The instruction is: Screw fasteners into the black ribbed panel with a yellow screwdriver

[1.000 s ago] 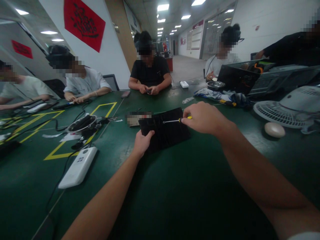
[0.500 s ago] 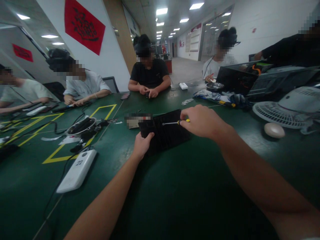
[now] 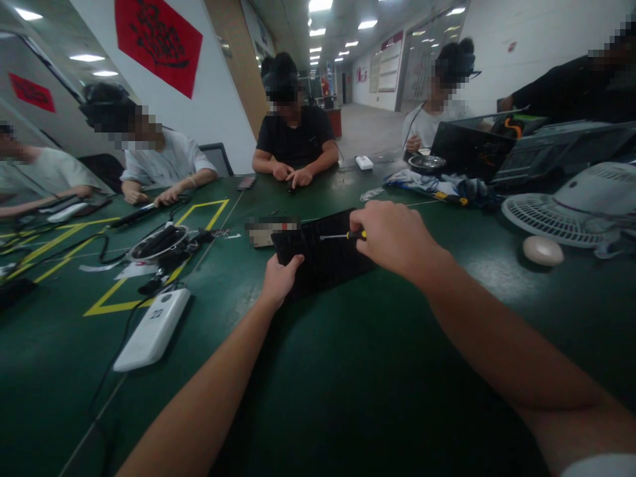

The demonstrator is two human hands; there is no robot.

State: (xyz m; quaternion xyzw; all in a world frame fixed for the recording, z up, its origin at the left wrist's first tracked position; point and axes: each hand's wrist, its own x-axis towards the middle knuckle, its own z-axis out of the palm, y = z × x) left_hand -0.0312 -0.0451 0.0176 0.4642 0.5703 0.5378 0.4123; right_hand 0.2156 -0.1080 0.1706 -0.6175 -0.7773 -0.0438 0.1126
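A flat black panel (image 3: 328,262), its inner detail too dark to make out, is tilted above the green table (image 3: 368,371). My left hand (image 3: 282,278) grips its left edge, thumb on the face turned to me. In my right hand (image 3: 390,235) is a screwdriver (image 3: 340,236) with a yellow and black handle, held in closed fingers. Its metal shaft points left across the panel; whether the tip touches the panel I cannot tell. Just behind the panel's left corner lies a small box (image 3: 263,235), partly blurred out.
A white power bank (image 3: 153,330) marked 22, with a cable, lies at left near a bowl of dark items (image 3: 161,244). On the right are a white fan (image 3: 571,205), a pale rounded object (image 3: 542,251) and crumpled cloth (image 3: 447,185). Several people sit around the table.
The view has tipped slightly downward, so most things sit a little higher or lower in frame. Both hands keep their hold, and the screwdriver remains over the panel, its shaft pointing left.
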